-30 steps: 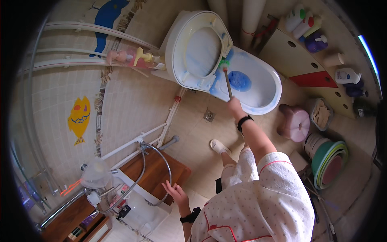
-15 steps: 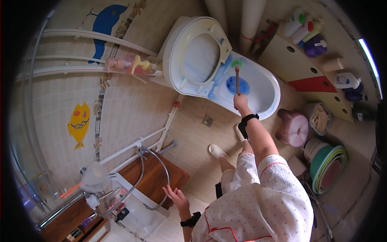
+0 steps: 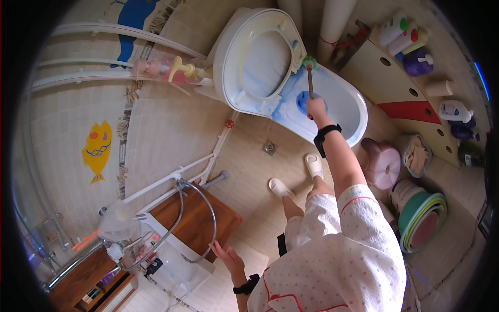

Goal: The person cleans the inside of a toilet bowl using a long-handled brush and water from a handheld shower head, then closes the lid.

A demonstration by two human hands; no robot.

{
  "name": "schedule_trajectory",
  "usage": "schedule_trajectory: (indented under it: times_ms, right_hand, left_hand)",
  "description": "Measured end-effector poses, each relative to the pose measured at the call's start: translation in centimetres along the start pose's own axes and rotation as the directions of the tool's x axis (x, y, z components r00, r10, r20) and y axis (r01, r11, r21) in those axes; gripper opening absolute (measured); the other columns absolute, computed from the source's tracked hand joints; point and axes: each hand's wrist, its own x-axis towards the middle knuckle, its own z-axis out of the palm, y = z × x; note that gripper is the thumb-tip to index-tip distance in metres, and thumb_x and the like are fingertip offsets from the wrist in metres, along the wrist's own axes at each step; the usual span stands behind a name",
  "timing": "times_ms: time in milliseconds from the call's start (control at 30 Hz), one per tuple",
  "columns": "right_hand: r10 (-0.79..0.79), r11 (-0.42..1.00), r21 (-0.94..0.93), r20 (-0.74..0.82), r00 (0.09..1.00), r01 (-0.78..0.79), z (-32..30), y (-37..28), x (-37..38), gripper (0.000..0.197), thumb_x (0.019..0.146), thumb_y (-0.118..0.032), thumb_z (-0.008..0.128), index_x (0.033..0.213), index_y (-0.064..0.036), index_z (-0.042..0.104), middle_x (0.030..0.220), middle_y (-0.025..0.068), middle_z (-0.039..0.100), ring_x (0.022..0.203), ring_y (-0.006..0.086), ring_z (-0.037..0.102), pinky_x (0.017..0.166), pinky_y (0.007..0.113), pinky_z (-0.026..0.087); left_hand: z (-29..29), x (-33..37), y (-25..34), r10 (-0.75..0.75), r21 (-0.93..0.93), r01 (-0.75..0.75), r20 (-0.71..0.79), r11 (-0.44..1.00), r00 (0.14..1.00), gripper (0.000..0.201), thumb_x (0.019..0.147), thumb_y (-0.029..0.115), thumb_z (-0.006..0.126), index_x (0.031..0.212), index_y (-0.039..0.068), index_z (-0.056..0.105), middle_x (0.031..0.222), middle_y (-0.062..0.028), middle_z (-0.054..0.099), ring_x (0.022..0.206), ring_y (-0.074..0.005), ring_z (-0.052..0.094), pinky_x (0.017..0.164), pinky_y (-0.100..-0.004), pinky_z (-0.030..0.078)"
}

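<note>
My right hand (image 3: 316,108) is closed round the handle of a toilet brush (image 3: 310,79). The brush's green bristle head touches the far side of the toilet bowl's rim, close to the seat hinge. Blue liquid lies in the bottom of the white toilet (image 3: 340,99), and blue streaks mark the rim and the underside of the raised seat (image 3: 234,65). My left hand (image 3: 228,258) hangs open at the lower left, its fingers stretched out beside a curved metal shower hose (image 3: 214,221). Whether the fingertips touch the hose I cannot tell.
A pink stool (image 3: 383,165) and a bin (image 3: 417,154) stand right of the toilet, with stacked basins (image 3: 423,221) nearer me. Several bottles (image 3: 417,63) line a cabinet top (image 3: 382,60). A wooden counter (image 3: 208,218) is at left; a floor drain (image 3: 269,147) lies before the toilet.
My right hand has moved the brush head away from me, from inside the bowl up to the far rim near the hinge. My left hand stays open. The whole view has shifted slightly.
</note>
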Motion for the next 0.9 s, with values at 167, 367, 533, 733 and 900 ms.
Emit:
schedule_trajectory:
  times_ms: [167,367,533,733,900]
  right_hand:
    - [-0.067,0.998,0.019,-0.007,0.998,0.067,3.3,2.9,-5.2,0.028,0.076,-0.017,0.043,0.067,0.0062,0.056,0.051,0.0196,0.053,0.046,0.0324,0.056,0.049,0.040,0.045]
    - [0.050,0.992,0.108,0.125,0.991,-0.063,4.6,7.9,-9.9,0.028,0.082,-0.021,0.041,0.072,0.0030,0.052,0.046,0.0117,0.047,0.031,0.0223,0.047,0.030,0.034,0.037]
    - [-0.050,0.990,0.128,-0.022,0.999,0.052,2.8,5.7,-3.2,0.028,0.079,-0.016,0.039,0.076,0.0066,0.055,0.051,0.0174,0.053,0.039,0.0275,0.053,0.036,0.036,0.041]
    - [-0.174,0.982,-0.096,-0.088,0.981,0.165,2.8,5.2,-2.2,0.027,0.080,-0.017,0.040,0.074,0.0060,0.054,0.052,0.0185,0.054,0.041,0.0286,0.055,0.039,0.037,0.045]
    - [-0.227,0.944,-0.240,0.029,0.974,0.227,6.1,12.4,-7.2,0.024,0.081,-0.020,0.043,0.082,0.0012,0.054,0.065,0.0194,0.057,0.050,0.0317,0.057,0.046,0.040,0.047]
  left_hand:
    - [0.2,-0.5,0.2,-0.008,0.034,0.009,-0.037,0.999,0.999,0.047,0.085,0.012,0.034,0.127,-0.004,0.020,0.135,-0.0250,0.003,0.123,-0.0346,0.019,0.090,-0.0363,0.033]
    - [0.9,-0.4,1.2,-0.025,-0.156,0.026,0.008,0.987,1.000,0.047,0.085,0.010,0.034,0.127,-0.004,0.020,0.135,-0.0234,0.003,0.112,-0.0310,0.035,0.089,-0.0358,0.035]
    - [0.5,-0.8,0.9,-0.003,-0.125,-0.002,-0.039,0.992,0.999,0.047,0.085,0.012,0.034,0.127,-0.005,0.020,0.135,-0.0235,0.004,0.107,-0.0282,0.039,0.086,-0.0349,0.036]
    - [0.5,-2.1,0.6,0.024,0.015,-0.023,-0.058,1.000,0.998,0.047,0.086,0.014,0.034,0.127,-0.005,0.021,0.135,-0.0237,0.004,0.108,-0.0291,0.037,0.086,-0.0345,0.036]
    - [1.2,-1.5,2.1,0.022,-0.021,-0.023,-0.047,1.000,0.999,0.047,0.085,0.013,0.034,0.127,-0.004,0.020,0.135,-0.0240,0.004,0.104,-0.0289,0.042,0.086,-0.0355,0.036]
